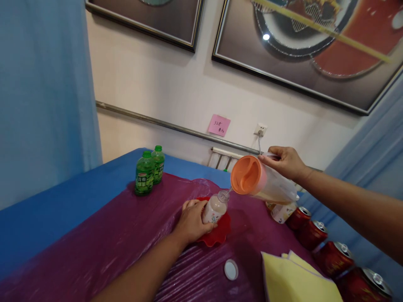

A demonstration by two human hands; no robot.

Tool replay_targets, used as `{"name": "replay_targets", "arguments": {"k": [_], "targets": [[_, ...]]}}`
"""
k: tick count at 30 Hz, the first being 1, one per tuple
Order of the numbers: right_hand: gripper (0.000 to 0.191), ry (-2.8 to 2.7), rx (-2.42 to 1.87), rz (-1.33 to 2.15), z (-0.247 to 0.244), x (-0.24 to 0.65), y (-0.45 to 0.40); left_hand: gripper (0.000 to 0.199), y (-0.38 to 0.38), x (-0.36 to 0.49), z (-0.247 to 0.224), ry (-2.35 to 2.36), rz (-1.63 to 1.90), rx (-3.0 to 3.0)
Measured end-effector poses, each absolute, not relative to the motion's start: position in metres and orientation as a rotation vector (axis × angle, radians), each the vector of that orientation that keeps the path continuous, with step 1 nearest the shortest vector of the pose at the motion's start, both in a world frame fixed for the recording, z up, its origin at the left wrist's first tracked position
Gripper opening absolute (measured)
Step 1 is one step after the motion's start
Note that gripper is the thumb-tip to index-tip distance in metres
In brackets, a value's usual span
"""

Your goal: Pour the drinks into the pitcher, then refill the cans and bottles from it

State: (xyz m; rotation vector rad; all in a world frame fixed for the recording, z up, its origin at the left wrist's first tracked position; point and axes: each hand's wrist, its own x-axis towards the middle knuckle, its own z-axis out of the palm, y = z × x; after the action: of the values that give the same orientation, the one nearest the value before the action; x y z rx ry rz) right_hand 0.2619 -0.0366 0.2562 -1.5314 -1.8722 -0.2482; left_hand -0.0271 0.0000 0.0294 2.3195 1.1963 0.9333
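Observation:
My left hand (192, 222) is wrapped round a small clear bottle (215, 207) with a printed label, its mouth uncapped and tilted a little to the right. Under the bottle lies a red scalloped dish (220, 231). My right hand (288, 162) grips the handle of a translucent pitcher (277, 184) with an orange lid (247, 175). The pitcher is tipped left, and a thin stream of liquid runs from its lid into the bottle's mouth. A white cap (231, 269) rests on the purple plastic sheet (126, 247) in front of the dish.
Two green bottles (145, 174) stand at the back left. Several red cans (333, 258) line the right side, beside a labelled container (282, 212). Folded yellow cloths (296, 279) lie at the front right. Behind the table are a metal rail (176, 126) and a wall socket (260, 130).

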Motion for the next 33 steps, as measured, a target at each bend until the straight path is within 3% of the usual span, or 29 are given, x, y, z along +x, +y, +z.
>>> {"name": "replay_targets", "arguments": {"k": [33], "targets": [[0.051, -1.880, -1.565, -0.297, 0.2608, 0.2675, -0.0420, 0.065, -0.0039, -0.0273, 0.0338, 1.212, 0.862, 2.313]]}}
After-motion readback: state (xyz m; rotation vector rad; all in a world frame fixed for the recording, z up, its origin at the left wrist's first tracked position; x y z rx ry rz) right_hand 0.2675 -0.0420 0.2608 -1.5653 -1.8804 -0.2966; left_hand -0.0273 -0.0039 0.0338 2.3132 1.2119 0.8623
